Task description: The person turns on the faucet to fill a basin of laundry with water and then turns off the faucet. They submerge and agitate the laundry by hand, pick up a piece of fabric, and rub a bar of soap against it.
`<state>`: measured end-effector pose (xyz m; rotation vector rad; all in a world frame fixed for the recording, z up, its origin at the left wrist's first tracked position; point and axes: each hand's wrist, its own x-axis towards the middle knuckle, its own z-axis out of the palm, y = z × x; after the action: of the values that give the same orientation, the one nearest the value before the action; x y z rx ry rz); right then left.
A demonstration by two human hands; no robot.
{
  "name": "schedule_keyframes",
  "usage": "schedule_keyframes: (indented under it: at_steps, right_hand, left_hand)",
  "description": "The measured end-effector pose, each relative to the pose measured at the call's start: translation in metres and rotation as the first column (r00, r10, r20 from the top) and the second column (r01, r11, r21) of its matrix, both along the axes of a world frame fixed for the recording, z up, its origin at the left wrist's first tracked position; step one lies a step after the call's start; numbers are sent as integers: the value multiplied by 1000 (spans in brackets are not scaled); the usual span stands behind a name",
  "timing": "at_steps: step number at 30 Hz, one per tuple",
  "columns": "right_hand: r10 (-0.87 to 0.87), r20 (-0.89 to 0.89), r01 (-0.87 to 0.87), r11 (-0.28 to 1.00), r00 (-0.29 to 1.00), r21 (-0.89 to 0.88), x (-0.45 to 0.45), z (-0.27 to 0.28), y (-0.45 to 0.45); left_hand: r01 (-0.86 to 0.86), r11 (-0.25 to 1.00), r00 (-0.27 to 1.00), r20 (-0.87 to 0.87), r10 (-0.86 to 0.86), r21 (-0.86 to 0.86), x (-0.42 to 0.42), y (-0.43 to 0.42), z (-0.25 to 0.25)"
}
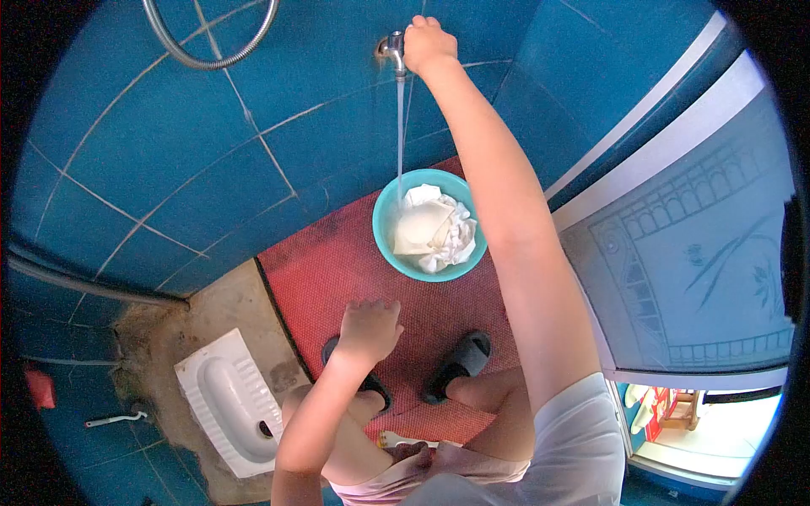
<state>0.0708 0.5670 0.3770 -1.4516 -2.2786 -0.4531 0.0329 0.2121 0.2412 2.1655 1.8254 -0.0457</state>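
High on the tiled wall, my right hand (430,44) is closed around the handle of a metal tap (393,52). A thin stream of water (400,126) runs straight down from the spout. It falls into a turquoise basin (382,239) on the floor, near its left inner side. Crumpled white cloth (454,244) lies in the basin, with a smooth cream-white bulge. My left hand (371,329) hovers below and left of the basin, back upward, with nothing visible in it. Its fingers are foreshortened and look loosely apart.
A red mat (321,253) lies under the basin and my dark slippers (468,354). To the left is a white squat toilet (221,396), with a small brush (116,418) beyond it. A metal hose (211,63) hangs upper left. A patterned door panel (700,261) stands at right.
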Motion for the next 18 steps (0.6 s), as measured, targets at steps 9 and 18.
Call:
schedule_keyframes:
  at_steps: [9, 18]
  right_hand:
    - [-46, 158, 31, 995, 986, 98, -12, 7, -10]
    - [42, 164, -78, 973, 986, 219, -1, -6, -12]
  left_hand:
    - [38, 998, 999, -3, -38, -41, -2, 4, 4]
    - [15, 998, 999, 47, -12, -63, -20, 5, -4]
